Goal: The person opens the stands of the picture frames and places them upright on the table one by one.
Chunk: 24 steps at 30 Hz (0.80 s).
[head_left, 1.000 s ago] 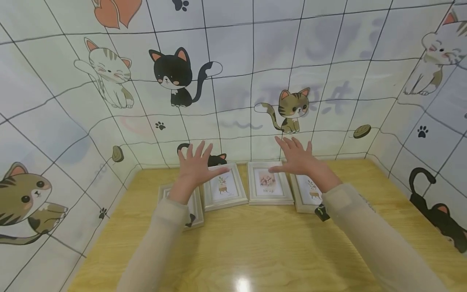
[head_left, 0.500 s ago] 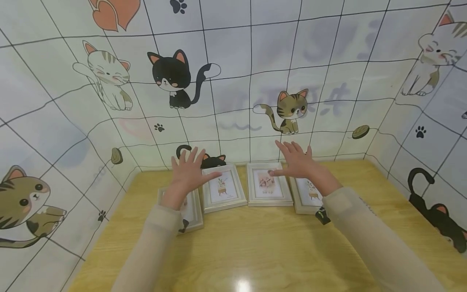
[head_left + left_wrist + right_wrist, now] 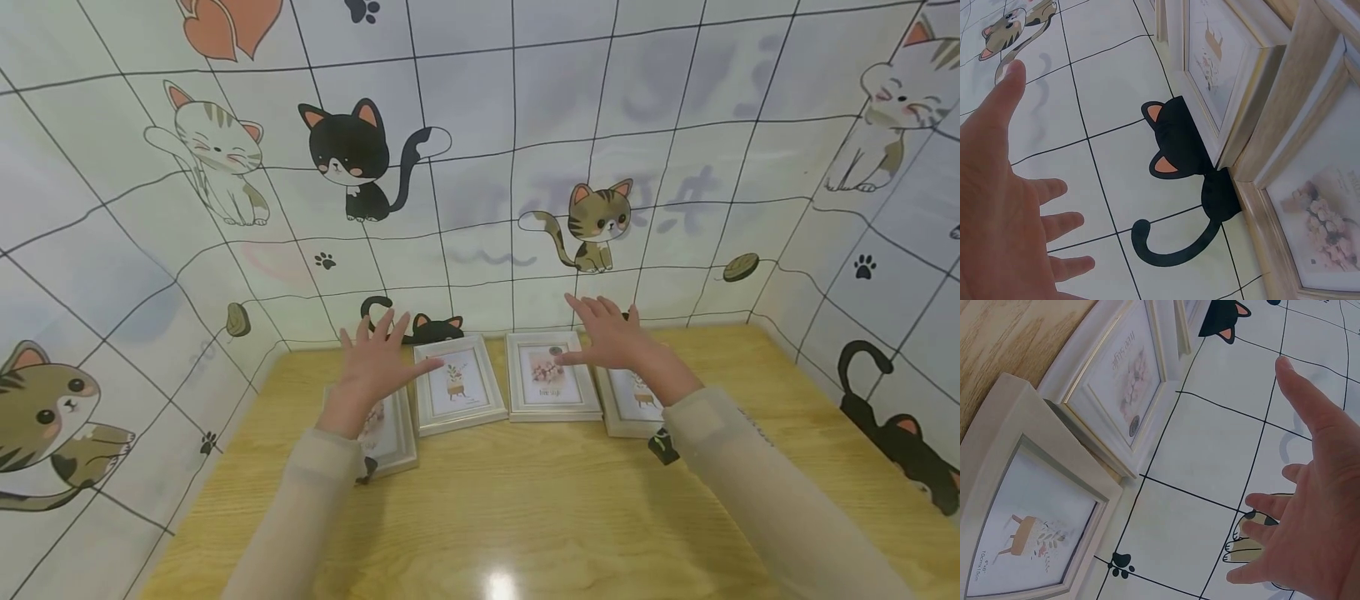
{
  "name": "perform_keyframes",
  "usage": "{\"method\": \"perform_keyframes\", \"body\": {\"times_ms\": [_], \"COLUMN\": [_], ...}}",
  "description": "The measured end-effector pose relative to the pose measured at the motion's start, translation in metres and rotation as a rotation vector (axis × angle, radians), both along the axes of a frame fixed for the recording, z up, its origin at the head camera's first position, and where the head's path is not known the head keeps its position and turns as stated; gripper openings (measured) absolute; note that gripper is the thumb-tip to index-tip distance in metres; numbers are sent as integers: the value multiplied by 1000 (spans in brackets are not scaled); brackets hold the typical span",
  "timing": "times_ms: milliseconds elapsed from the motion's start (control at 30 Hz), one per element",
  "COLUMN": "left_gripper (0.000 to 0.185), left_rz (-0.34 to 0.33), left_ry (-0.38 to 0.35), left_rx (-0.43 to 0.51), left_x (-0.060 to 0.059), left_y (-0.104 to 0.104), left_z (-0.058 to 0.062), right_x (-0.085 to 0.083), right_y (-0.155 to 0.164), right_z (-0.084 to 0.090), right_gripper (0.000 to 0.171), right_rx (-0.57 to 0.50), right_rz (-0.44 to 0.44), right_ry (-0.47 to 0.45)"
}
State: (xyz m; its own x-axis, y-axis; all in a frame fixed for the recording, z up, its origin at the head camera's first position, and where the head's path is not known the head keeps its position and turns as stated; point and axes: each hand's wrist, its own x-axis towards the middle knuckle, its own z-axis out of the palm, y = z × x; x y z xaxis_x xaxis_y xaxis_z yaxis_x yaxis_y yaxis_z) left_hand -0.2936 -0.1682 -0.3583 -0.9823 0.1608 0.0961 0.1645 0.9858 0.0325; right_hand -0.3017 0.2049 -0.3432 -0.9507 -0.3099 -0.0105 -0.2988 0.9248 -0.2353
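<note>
Fingers (image 3: 400, 328) spread wide, left hand (image 3: 369, 377) hovers empty, leftmost frame (image 3: 397, 437) partly hidden by it; right hand (image 3: 613, 337), likewise splayed and empty, hovers near rightmost frame (image 3: 626, 400), middle frames (image 3: 459, 392) between them. Likely a reach or pause; gripping any frame would call for lowering and curling fingers.

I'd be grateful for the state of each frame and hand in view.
Left hand, fingers spread, holding nothing.
Right hand, fingers spread, holding nothing.
Leftmost frame, filled, partly hidden in the head view.
Second frame from left, filled, face showing.
Third frame from left, filled, face largely showing.
Rightmost frame, filled, partly hidden in the head view.
</note>
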Motion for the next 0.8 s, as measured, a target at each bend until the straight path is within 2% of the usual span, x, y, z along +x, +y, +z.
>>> {"method": "perform_keyframes", "body": {"times_ms": [167, 533, 800], "left_gripper": [108, 110, 106], "left_rz": [6, 18, 28], "left_ry": [-5, -16, -23], "left_rx": [-1, 11, 28], "left_x": [1, 3, 7], "left_y": [-4, -15, -23], "left_z": [-2, -8, -12], "right_x": [-4, 1, 2], "right_y": [2, -3, -9], "right_z": [-10, -11, -16], "right_gripper": [109, 98, 82], "right_rx": [-13, -50, -51], "right_rz": [12, 107, 152], "right_ry": [18, 24, 7]}}
